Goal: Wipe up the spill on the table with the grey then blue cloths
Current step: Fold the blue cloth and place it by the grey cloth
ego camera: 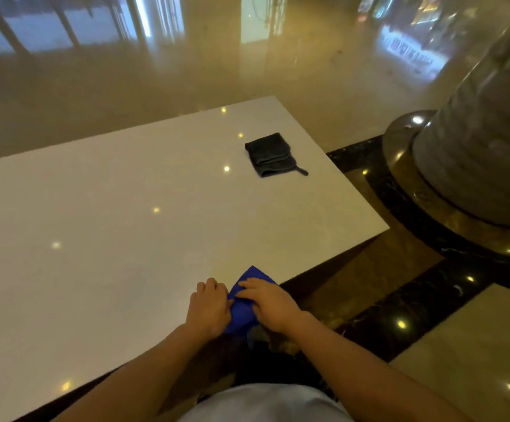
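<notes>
- A view from the head looks down on a pale, glossy worktop [110, 223] that fills the left and middle, with small ceiling lights mirrored on it as bright dots.
- Both bare forearms reach in from the bottom edge and meet at the near right corner of the worktop.
- The blue cloth [243, 312] lies at that near edge, bunched between the two hands, with one pointed corner sticking out towards the far side.
- The left hand [209, 309] sits on the cloth's left side with fingers curled; its grip looks closed on the cloth's edge.
- The right hand [270, 303] lies on the cloth's right side, fingers pressed down over the fabric and pinching a fold, so its grip is closed on the cloth too.
- The grey cloth [272, 155] lies folded into a neat dark square well apart from the hands, at the far right of the worktop near its right edge, with a small loop tag poking out from its near corner.
- No wet patch can be made out on the worktop; the glare makes it hard to tell.
- Nothing lies on the worktop between the hands and the grey cloth.
- To the right, off the worktop, a thick stone column [479, 141] rises from a round brass-coloured base on a polished floor [476, 345] with dark marble bands.
- Beyond the far edge, the shiny floor reflects blurred windows and coloured lights.
- A pale garment [262, 403] on the person's body shows at the bottom centre.
</notes>
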`<action>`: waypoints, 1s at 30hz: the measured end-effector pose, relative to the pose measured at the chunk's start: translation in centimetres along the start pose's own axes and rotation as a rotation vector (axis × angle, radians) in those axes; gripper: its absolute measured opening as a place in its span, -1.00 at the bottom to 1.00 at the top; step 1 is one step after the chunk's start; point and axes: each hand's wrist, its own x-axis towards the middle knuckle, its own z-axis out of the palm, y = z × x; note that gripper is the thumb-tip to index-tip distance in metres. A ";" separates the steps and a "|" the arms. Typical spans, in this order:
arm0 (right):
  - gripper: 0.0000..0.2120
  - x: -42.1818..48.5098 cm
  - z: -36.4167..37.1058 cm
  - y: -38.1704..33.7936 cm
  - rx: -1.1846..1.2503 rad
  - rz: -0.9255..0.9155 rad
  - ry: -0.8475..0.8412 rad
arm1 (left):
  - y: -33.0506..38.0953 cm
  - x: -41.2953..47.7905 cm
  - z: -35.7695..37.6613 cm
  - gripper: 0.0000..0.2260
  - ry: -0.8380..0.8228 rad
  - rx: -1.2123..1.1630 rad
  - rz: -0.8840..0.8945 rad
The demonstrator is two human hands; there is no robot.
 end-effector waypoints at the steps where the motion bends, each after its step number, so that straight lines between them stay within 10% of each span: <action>1: -0.51 -0.3 -0.3 0.1 0.019 0.035 0.075 | 0.5 0.2 -0.9 -0.77 -0.037 -0.054 0.035; 5: -0.11 -1.1 -4.6 1.3 0.536 0.230 0.272 | 2.3 1.3 -6.4 -0.94 -0.116 -0.205 0.353; 8: -0.32 -1.5 -9.9 2.5 0.923 0.234 0.200 | 3.4 2.8 -12.6 -0.96 -0.085 -0.416 0.536; 11: -0.57 -1.4 -14.4 3.8 1.406 0.109 0.212 | 4.3 4.8 -17.4 -0.74 0.007 -1.049 0.336; 14: -0.49 -0.1 -16.9 4.8 1.672 0.070 0.273 | 4.6 7.7 -17.9 -0.52 -0.316 -1.625 -0.015; 30: -0.53 11.8 -21.1 21.6 1.006 0.475 0.476 | 14.6 21.8 -8.6 -0.71 -0.317 -1.899 -0.416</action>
